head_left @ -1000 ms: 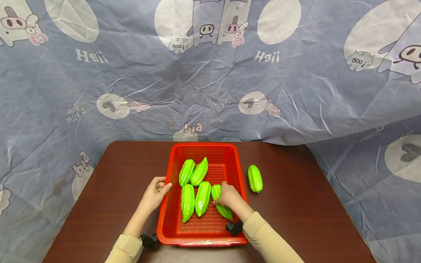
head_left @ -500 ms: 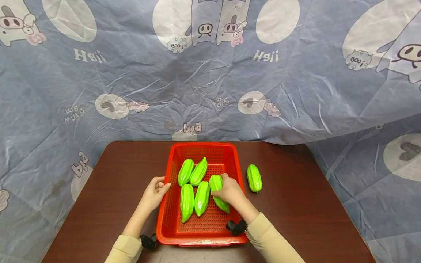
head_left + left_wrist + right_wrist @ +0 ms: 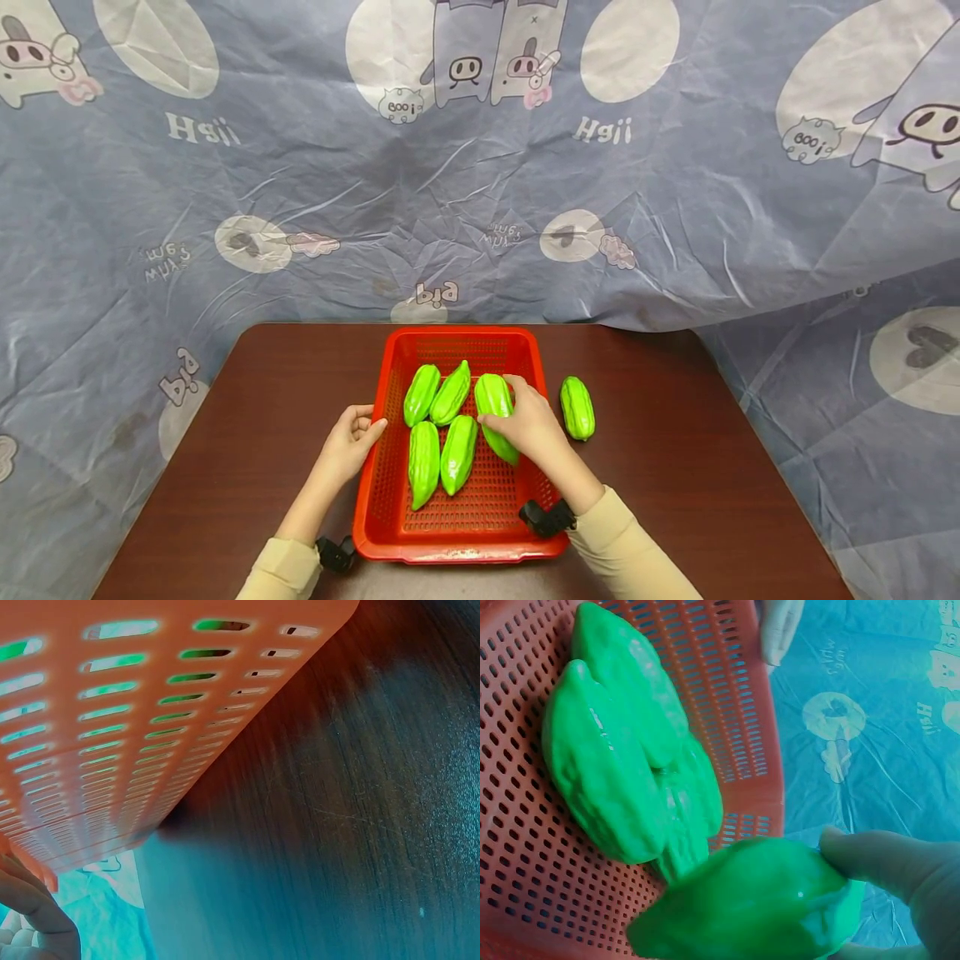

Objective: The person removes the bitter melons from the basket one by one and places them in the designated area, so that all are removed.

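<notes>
My right hand (image 3: 534, 425) holds a bright green, ridged bitter melon (image 3: 491, 393) over the right half of a red perforated plastic basket (image 3: 465, 553). In the right wrist view, thumb and fingers pinch the blunt end of this melon (image 3: 742, 900), and its pointed end juts to the left. My left hand (image 3: 348, 446) grips the basket's left rim, thumb on top. The left wrist view has part of that hand (image 3: 34, 907) at the slotted side wall (image 3: 112, 742). Several more bitter melons (image 3: 424, 462) lie in the basket's left and middle part, close together.
One more bitter melon (image 3: 577, 408) lies on the dark brown table (image 3: 675, 467), just right of the basket. Behind the table hangs a grey-blue cloth (image 3: 420, 183) with cartoon prints. Black wrist cameras (image 3: 547, 518) sit low at both wrists.
My right hand has carried the bitter melon up and away from me, off the basket's floor, toward its middle right. The left hand has stayed on the rim.
</notes>
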`<move>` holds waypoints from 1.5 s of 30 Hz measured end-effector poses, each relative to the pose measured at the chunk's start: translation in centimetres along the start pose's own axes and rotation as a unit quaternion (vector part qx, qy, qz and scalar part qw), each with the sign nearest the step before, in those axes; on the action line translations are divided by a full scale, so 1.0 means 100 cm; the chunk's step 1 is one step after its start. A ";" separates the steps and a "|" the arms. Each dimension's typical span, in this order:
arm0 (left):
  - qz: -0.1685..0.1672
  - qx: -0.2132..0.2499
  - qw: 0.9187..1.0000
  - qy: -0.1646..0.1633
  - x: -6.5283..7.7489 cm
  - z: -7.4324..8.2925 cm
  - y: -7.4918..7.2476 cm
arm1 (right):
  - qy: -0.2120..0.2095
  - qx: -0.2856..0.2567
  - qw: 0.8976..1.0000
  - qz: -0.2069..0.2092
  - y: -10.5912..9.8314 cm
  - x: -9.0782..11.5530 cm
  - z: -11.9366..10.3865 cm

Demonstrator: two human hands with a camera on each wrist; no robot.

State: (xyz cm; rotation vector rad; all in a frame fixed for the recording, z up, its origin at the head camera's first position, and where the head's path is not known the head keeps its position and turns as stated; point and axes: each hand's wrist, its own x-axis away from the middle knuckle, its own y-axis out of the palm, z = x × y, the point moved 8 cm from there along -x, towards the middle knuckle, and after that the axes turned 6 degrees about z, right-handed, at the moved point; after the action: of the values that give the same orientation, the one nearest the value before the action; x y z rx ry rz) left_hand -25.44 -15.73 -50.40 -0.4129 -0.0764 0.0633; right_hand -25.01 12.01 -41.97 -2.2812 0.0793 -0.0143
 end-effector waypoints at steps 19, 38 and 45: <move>0.008 0.005 1.000 0.006 -0.001 -0.003 -0.001 | 0.025 -0.066 0.994 0.088 -0.060 -0.014 0.029; 0.005 0.019 1.000 0.003 -0.001 -0.003 0.000 | 0.113 -0.070 0.982 0.134 -0.092 -0.027 0.116; 0.002 0.021 1.000 0.000 0.000 -0.002 0.000 | 0.135 -0.064 0.979 0.140 -0.088 -0.027 0.143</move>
State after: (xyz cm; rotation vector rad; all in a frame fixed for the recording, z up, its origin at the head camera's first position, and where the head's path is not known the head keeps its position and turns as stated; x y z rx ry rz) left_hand -25.39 -15.81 -50.53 -0.3719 -0.0748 0.0696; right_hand -26.75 28.70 -44.59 -2.3634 0.5566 -0.1778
